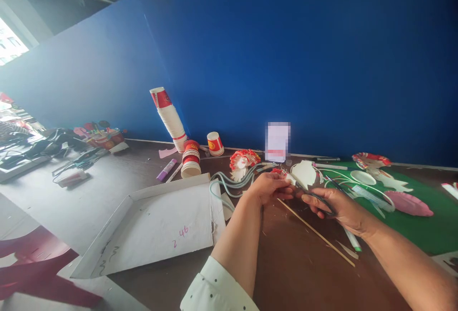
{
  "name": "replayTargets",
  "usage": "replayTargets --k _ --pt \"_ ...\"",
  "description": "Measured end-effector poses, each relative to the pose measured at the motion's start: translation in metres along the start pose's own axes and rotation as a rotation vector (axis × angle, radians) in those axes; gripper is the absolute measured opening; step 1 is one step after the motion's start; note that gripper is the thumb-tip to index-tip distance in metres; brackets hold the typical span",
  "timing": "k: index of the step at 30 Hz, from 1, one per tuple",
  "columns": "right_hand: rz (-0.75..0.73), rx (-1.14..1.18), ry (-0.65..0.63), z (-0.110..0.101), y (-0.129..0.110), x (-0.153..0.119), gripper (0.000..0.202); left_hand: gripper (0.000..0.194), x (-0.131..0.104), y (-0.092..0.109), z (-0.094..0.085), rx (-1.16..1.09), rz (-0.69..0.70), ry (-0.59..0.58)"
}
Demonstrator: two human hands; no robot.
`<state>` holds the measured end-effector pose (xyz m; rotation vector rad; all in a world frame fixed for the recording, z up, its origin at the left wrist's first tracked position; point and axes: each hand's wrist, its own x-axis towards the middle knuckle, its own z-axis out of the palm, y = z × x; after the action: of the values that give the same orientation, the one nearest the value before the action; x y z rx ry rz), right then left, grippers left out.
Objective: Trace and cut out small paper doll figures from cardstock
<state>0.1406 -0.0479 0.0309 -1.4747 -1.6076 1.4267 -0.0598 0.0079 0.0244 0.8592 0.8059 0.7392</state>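
Note:
My left hand (268,188) pinches a small white piece of paper (290,180) over the table, fingers closed. My right hand (338,204) is closed on the dark handles of a pair of scissors (325,203), whose blades point left toward that piece. How far the blades are parted I cannot make out. Just beyond the hands are a white cut paper piece (304,174) and a red-and-white cut paper-cup flower (244,160). A thin wooden stick (315,231) lies on the table below my hands.
An open white cardboard box lid (161,227) lies left of my forearms. Stacked paper cups (173,122) lean near the blue partition (286,48), by a single cup (214,144) and a purple glue stick (166,170). Grey cable (229,182), a green mat (411,230) and a pink scalloped piece (410,203) are also here.

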Motion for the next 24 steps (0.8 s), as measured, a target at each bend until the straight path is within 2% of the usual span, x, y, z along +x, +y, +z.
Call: replayTargets --k 5,16,24 --pt "0.015 0.015 0.016 0.0009 -0.0027 -0.0009 0.042 0.016 0.0003 -0.0008 0.0014 -0.018 0.003 0.016" --pt "-0.018 0.067 -0.004 0.0018 -0.0039 -0.0017 0.054 0.018 0.0044 -0.0034 0.0019 -0.042 0.1 0.071" --pt "-0.074 0.108 -0.081 0.0031 -0.0042 -0.0031 0.062 0.019 0.0048 -0.0045 0.0045 -0.063 0.113 0.071"
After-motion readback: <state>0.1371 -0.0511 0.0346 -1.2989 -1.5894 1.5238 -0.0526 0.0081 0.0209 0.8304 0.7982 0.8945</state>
